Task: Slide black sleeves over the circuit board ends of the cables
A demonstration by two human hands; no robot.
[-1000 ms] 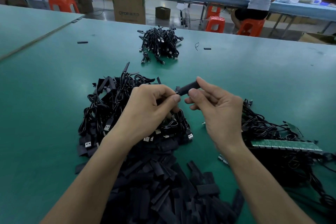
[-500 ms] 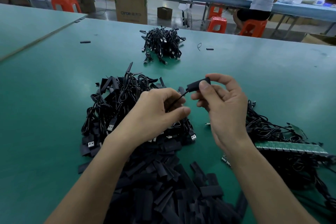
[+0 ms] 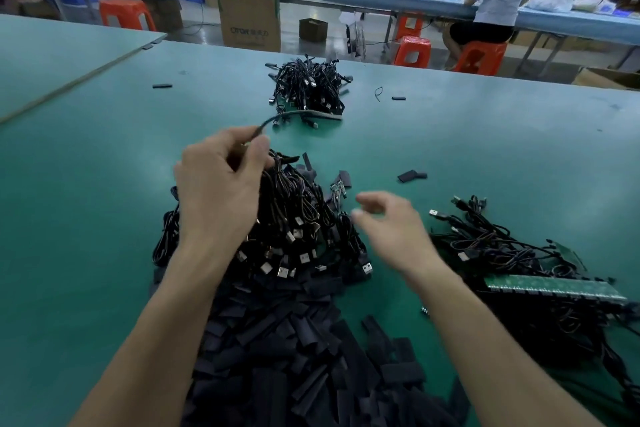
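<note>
- Working at a wide green table (image 3: 104,218), with stock sorted into separate heaps, seemingly to keep done from undone
- Nearest the body, a sprawling heap of black sleeves (image 3: 294,357), within easy reach of either hand
- Just beyond and touching it, a tangle of cables (image 3: 301,218), USB plugs facing this way
- Off to the right, another tangle (image 3: 502,246) lying over a green board panel (image 3: 554,288), presumably supply waiting to be sleeved
- Far across, well apart, a smaller bundle (image 3: 308,87), probably the finished lot
- Now reaching forward with the left hand (image 3: 221,184), finger and thumb clamped on a thin cable (image 3: 277,117) arcing toward that far bundle, looking like a toss onto the done pile
- Hovering low with the right hand (image 3: 391,222), blurred, fingers loosely apart and holding nothing, apparently headed for fresh stock
- Beside the middle tangle, one stray sleeve (image 3: 412,176) and a bare little circuit board (image 3: 337,188) awaiting cover
</note>
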